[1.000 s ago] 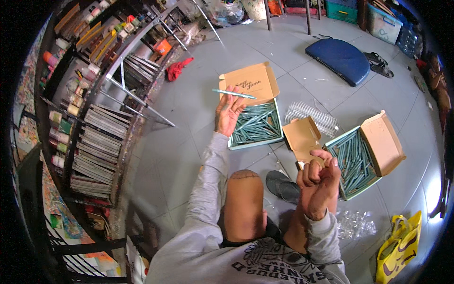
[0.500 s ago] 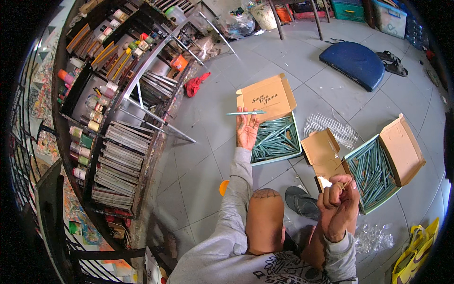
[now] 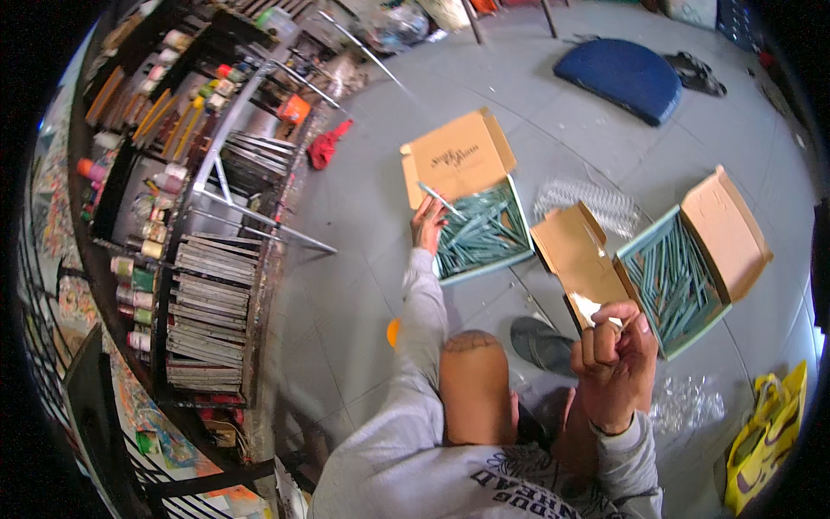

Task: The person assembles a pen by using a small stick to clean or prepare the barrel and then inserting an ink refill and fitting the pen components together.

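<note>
Pens (image 3: 484,232), slim and teal, lie heaped in two open boxes on the tiled floor, and one more is in the left hand. Largest is one dark rack (image 3: 261,329) along the left, its outer side lost in the black rim. Next, the two boxes: the left box (image 3: 488,269), its side edge partly behind a hand and the print on its raised lid blurred; and the right box (image 3: 700,331), one corner partly covered by the other hand. One blue half-round pad (image 3: 618,78) lies farther off; one yellow bag (image 3: 765,450) sits near the right rim. Between the boxes is one small brown carton (image 3: 575,251), its near end partly behind the right hand. Two patches of clear plastic, one beyond the carton (image 3: 588,203) and one beside the right sleeve (image 3: 687,405), are hard to make out. The right hand (image 3: 616,372) has its fingers curled toward the thumb; I cannot tell whether they hold anything. At the left box's edge, the left hand (image 3: 427,227) closes its fingers narrowly on one pen (image 3: 443,200); whether its tip touches the heap is unclear. Those heaped overlap too much to count.
</note>
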Demonstrator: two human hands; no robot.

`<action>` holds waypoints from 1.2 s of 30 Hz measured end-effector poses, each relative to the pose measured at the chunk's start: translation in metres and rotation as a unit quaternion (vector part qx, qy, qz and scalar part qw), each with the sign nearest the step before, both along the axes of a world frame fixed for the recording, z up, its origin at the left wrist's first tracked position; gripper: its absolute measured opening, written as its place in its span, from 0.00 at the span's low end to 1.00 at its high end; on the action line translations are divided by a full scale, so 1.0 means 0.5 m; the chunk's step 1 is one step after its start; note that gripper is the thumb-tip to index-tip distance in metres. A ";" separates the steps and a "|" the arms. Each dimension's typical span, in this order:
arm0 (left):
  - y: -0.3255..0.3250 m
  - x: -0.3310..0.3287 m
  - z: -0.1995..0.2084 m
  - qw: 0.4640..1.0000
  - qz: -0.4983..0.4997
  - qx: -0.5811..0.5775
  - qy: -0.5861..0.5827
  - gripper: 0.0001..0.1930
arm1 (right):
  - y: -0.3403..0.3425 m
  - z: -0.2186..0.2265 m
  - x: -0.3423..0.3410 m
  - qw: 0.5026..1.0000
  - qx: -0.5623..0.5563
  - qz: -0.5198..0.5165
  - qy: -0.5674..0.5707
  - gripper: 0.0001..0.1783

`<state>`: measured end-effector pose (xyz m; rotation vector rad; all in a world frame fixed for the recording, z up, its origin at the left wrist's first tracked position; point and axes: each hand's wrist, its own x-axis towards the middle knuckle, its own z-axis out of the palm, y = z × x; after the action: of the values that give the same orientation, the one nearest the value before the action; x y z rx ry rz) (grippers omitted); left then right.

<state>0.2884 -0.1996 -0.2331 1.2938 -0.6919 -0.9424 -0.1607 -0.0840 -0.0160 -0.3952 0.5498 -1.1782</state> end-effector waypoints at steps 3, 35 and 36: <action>0.057 0.118 -0.113 0.957 -0.085 0.143 -0.238 0.39 | 0.017 0.007 -0.001 0.998 -0.057 0.014 -0.020 0.25; 0.134 -0.061 0.053 0.729 -0.311 0.209 -0.573 0.14 | 0.206 -0.563 -0.205 0.603 -0.312 0.036 0.733 0.08; 0.107 -0.049 0.003 0.737 -0.314 0.246 -0.546 0.15 | 0.216 -0.580 -0.214 0.595 -0.315 0.031 0.739 0.09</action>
<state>0.2637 -0.1458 -0.2314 2.1700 -1.9979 -0.8331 -0.2679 0.0241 -0.3059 -2.0971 1.5053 -0.6721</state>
